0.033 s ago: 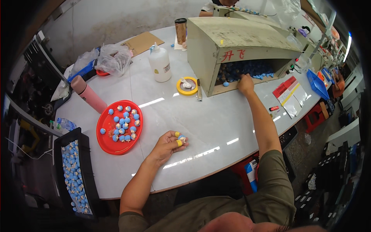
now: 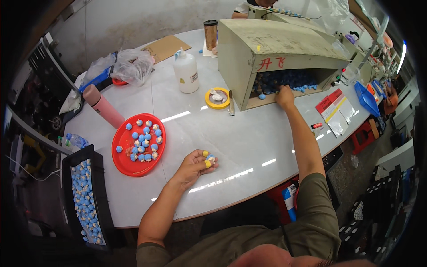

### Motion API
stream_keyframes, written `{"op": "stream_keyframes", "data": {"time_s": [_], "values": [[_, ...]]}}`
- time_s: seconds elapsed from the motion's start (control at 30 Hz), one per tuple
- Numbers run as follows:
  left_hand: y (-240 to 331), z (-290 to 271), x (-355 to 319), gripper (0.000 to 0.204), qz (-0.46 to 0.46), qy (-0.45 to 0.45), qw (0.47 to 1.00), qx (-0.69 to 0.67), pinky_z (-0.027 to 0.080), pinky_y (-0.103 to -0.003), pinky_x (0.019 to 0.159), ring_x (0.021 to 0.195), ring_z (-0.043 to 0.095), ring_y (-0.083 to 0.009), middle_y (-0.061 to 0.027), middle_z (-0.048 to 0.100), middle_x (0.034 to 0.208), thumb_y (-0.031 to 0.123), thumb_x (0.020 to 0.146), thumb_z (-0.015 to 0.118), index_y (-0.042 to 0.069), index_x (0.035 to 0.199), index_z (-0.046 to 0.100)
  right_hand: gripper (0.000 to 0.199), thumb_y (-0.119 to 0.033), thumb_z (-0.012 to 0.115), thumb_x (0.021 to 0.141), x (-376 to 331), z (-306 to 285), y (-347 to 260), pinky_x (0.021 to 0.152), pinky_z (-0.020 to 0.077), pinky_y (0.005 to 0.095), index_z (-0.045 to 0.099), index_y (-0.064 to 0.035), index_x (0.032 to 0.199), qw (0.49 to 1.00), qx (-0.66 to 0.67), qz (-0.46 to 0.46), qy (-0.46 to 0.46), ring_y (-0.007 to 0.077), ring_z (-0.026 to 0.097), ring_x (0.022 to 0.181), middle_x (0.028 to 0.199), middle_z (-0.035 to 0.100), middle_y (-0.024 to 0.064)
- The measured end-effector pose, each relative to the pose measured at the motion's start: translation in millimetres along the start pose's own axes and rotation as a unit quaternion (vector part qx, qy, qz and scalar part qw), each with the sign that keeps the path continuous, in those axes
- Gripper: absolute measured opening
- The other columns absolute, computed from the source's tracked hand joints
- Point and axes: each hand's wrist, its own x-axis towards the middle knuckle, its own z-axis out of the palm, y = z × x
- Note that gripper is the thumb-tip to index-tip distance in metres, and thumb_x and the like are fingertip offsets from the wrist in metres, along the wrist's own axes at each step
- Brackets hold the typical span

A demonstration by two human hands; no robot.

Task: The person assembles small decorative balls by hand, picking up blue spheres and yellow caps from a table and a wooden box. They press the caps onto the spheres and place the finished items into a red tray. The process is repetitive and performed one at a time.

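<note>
My left hand [image 2: 192, 170] is above the near part of the table, with yellow tape wrapped on its thumb and a finger. Between those fingertips it pinches a small blue and cream ball [image 2: 211, 158]. At the front opening of a large greenish-grey metal box [image 2: 235, 66], my right hand [image 2: 285, 96] bends in with curled fingers. Many small blue pieces [image 2: 293, 79] lie heaped inside that box. What the right fingertips hold, if anything, is hidden. To the left, a red round tray [image 2: 126, 163] carries several blue and cream balls [image 2: 145, 143].
A black bin [image 2: 105, 200] full of similar balls stands at the left edge. Around the table are a pink flask [image 2: 103, 107], white bottle [image 2: 185, 73], yellow tape roll [image 2: 217, 106], tumbler [image 2: 211, 35], papers [image 2: 333, 109] and a blue basket [image 2: 367, 99]. Another person [image 2: 240, 10] sits behind the box.
The whole view has shifted very slightly. Both hands keep their places, the left still with the ball and the right at the box opening.
</note>
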Motion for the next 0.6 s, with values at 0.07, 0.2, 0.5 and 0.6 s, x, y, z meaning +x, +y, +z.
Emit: {"op": "stream_keyframes", "data": {"time_s": [0.07, 0.2, 0.5, 0.6], "values": [[-2, -3, 1, 0.026, -0.002, 0.001, 1.0, -0.006, 0.059, -0.031, 0.086, 0.103, 0.069, -0.024, -0.0168, 0.066, 0.115, 0.002, 0.091, 0.066, 0.005, 0.114, 0.053, 0.026, -0.007, 0.062, 0.08, -8, -1, -1, 0.091, 0.0501, 0.0452, 0.069, -0.0063, 0.105, 1.0, 0.011, -0.018, 0.017, 0.0356, 0.059, 0.109, 0.113, 0.062, 0.017], [1, 1, -1, 0.026, -0.002, 0.005, 1.0, 0.003, 0.059, -0.031, 0.086, 0.103, 0.069, -0.0242, -0.0165, 0.066, 0.115, 0.002, 0.091, 0.065, 0.004, 0.114, 0.053, 0.026, -0.008, 0.062, 0.081, -24, -12, -12, 0.09, 0.0502, 0.0452, 0.069, -0.008, 0.106, 0.999, 0.027, 0.004, 0.023, 0.0356, 0.06, 0.108, 0.113, 0.063, 0.0161], [-6, 1, 2, 0.029, 0.07, 0.035, 0.996, -0.038, 0.057, -0.028, 0.086, 0.103, 0.068, -0.0208, -0.0134, 0.065, 0.12, 0.003, 0.092, 0.065, 0.006, 0.119, 0.054, 0.018, -0.008, 0.061, 0.09, -83, -8, -57, 0.07, 0.0531, 0.033, 0.066, -0.0014, 0.105, 0.909, 0.416, -0.018, -0.013, 0.0203, 0.066, 0.074, 0.082, 0.068, 0.0072], [-7, 3, 1, 0.033, 0.097, 0.056, 0.993, -0.034, 0.057, -0.027, 0.085, 0.104, 0.067, -0.0187, -0.0107, 0.064, 0.122, 0.005, 0.093, 0.066, 0.007, 0.123, 0.053, 0.02, -0.006, 0.067, 0.089, -160, -58, -146, 0.067, 0.0509, 0.0268, 0.065, 0.0006, 0.107, 0.745, 0.61, 0.027, -0.27, 0.0107, 0.061, 0.075, 0.087, 0.066, 0.0033]]}}
